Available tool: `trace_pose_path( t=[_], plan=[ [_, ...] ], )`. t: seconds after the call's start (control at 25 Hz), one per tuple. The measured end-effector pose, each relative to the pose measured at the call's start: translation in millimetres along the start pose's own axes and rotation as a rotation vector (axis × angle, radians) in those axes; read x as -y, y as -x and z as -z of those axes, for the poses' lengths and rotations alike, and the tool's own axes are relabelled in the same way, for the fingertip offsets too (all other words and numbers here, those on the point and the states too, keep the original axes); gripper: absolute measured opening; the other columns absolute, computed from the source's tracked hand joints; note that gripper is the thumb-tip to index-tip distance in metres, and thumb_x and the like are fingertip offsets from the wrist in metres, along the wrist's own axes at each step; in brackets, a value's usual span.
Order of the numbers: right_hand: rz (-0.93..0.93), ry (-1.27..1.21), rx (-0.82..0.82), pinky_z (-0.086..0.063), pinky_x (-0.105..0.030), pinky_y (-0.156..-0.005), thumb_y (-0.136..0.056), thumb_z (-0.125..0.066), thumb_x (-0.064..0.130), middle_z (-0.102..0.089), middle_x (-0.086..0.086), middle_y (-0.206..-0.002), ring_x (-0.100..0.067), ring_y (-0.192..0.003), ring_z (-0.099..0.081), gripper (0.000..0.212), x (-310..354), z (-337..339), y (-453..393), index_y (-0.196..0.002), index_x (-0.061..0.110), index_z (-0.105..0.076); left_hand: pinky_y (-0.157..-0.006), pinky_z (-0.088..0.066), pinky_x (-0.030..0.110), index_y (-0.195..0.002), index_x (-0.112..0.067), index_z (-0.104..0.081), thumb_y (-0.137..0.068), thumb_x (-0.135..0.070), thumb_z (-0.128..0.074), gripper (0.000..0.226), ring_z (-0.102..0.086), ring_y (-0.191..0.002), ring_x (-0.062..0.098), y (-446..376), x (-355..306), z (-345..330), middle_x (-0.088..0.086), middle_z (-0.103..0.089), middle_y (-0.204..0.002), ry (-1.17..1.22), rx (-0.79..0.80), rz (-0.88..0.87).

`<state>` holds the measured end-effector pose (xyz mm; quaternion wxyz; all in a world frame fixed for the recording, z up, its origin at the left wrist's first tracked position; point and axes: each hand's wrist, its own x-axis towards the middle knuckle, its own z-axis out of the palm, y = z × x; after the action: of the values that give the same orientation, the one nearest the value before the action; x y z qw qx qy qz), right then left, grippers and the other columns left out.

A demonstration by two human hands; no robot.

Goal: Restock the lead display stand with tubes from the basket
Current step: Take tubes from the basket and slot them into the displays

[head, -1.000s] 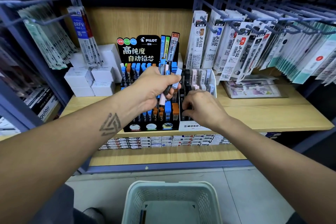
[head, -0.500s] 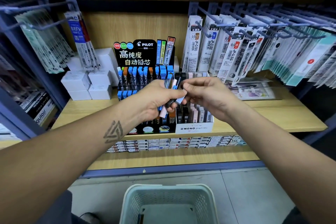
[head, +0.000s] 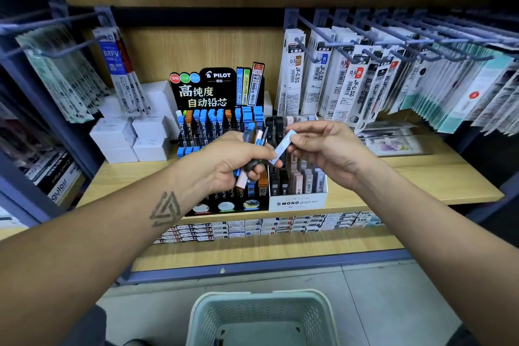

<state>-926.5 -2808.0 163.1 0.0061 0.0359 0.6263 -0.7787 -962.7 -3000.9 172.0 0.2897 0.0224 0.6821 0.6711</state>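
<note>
**Two hands meet over the lead stands, one tube between them**

Far to the left of the left hand (head: 238,160), refill packs (head: 123,73) hang from hooks above a stack of white boxes (head: 132,135) on the wooden shelf (head: 421,177).

The left hand is curled round a bundle of lead tubes (head: 252,154) (dark, blue and pale pink ones, their ends fanning out above and below the fist). It hovers in front of the black Pilot display stand (head: 216,93), whose rows of blue- and orange-capped tubes show just behind and below the knuckles.

Immediately right of that hand, a single pale blue tube (head: 283,146) slants between the two hands. Its upper end is pinched between the thumb and fingers of the right hand (head: 331,152); its lower end reaches the left thumb, though whether they touch cannot be told. The right hand's other fingers are loosely bent.

Below and behind the right hand stands the white Mono display stand (head: 297,202), touching the Pilot stand's right side, with dark and pink tubes upright in its slots. Further right of the hand, more packaged refills (head: 356,84) hang in dense rows.

Near the bottom edge, well below both hands, the pale green basket (head: 261,314) sits on the floor; its contents are hard to make out.
</note>
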Motion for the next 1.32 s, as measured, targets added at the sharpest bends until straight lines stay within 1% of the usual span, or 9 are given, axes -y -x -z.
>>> trace_pose_path(
  t=[0.16,0.4,0.56,0.72,0.84,0.96,1.08,1.16,1.32],
  plan=[
    [0.039,-0.032,0.014,-0.059,-0.026,-0.073,-0.081,-0.065,-0.011,-0.073,-0.017,-0.085,-0.02,-0.073,-0.07,0.027,3,3,0,-0.107,-0.004,-0.07,-0.037,-0.034,0.016,-0.098,0.003,-0.065,-0.09,0.002,-0.066,0.008,-0.044,-0.043,0.009,-1,-3,2,0.03,-0.07,-0.098,0.151,0.07,0.054],
    [-0.026,-0.065,-0.004,-0.06,-0.033,-0.086,-0.088,-0.059,-0.014,-0.073,-0.024,-0.103,-0.028,-0.089,-0.073,0.029,8,2,4,-0.114,-0.006,-0.067,-0.038,-0.036,0.02,-0.096,0.0,-0.067,-0.079,0.011,-0.074,0.022,-0.048,-0.042,0.013,-7,0,-4,0.012,-0.064,-0.061,0.067,-0.07,-0.021],
    [-0.041,-0.006,-0.018,-0.062,-0.03,-0.077,-0.081,-0.069,-0.01,-0.074,-0.021,-0.094,-0.027,-0.081,-0.074,0.03,10,4,7,-0.111,-0.005,-0.067,-0.04,-0.036,0.021,-0.1,-0.002,-0.067,-0.076,0.011,-0.077,0.028,-0.048,-0.042,0.013,-10,-1,-14,0.01,-0.063,-0.06,0.055,-0.105,-0.083],
    [-0.037,0.037,-0.022,-0.059,-0.029,-0.073,-0.084,-0.069,-0.007,-0.074,-0.016,-0.088,-0.024,-0.078,-0.071,0.011,11,4,7,-0.09,0.002,-0.073,-0.039,-0.036,0.021,-0.111,0.0,-0.063,-0.076,0.009,-0.078,0.039,-0.049,-0.042,0.012,-15,-3,-25,0.01,-0.065,-0.061,0.104,-0.101,-0.103],
    [-0.043,0.019,0.015,-0.06,-0.033,-0.07,-0.093,-0.061,-0.001,-0.072,-0.024,-0.1,-0.026,-0.082,-0.069,0.022,21,14,7,-0.113,-0.003,-0.07,-0.039,-0.036,0.02,-0.112,0.005,-0.064,-0.078,0.005,-0.078,0.036,-0.049,-0.045,0.012,-18,-9,-28,0.015,-0.07,-0.073,0.17,-0.073,-0.108],
    [-0.02,0.219,0.063,-0.053,-0.026,-0.055,-0.092,-0.063,-0.001,-0.071,-0.014,-0.082,-0.02,-0.063,-0.064,0.021,24,22,8,-0.111,0.001,-0.07,-0.039,-0.036,0.02,-0.112,0.011,-0.064,-0.081,0.002,-0.077,0.035,-0.049,-0.046,0.011,-21,-12,-31,0.018,-0.069,-0.077,0.208,-0.076,-0.132],
    [0.062,0.247,-0.046,-0.052,-0.021,-0.057,-0.084,-0.07,-0.005,-0.07,-0.011,-0.073,-0.016,-0.061,-0.063,0.014,27,31,4,-0.098,-0.004,-0.071,-0.038,-0.035,0.02,-0.113,0.012,-0.062,-0.083,0.005,-0.074,0.033,-0.048,-0.044,0.012,-25,-12,-35,0.018,-0.065,-0.072,0.203,-0.11,-0.155],
    [0.115,0.173,-0.164,-0.053,-0.018,-0.064,-0.086,-0.066,-0.009,-0.071,-0.011,-0.078,-0.015,-0.068,-0.064,0.015,35,43,1,-0.1,-0.007,-0.07,-0.038,-0.035,0.02,-0.109,0.009,-0.063,-0.084,0.006,-0.072,0.026,-0.048,-0.044,0.012,-26,-13,-38,0.016,-0.065,-0.07,0.226,-0.107,-0.145],
    [0.26,0.468,-0.272,-0.053,-0.015,-0.063,-0.091,-0.063,-0.01,-0.068,-0.017,-0.083,-0.01,-0.065,-0.069,0.022,48,56,-5,-0.113,-0.006,-0.065,-0.038,-0.036,0.019,-0.103,0.007,-0.063,-0.087,0.002,-0.071,0.018,-0.049,-0.043,0.012,-24,-15,-41,0.016,-0.064,-0.067,0.279,-0.082,-0.098]
  ],
)
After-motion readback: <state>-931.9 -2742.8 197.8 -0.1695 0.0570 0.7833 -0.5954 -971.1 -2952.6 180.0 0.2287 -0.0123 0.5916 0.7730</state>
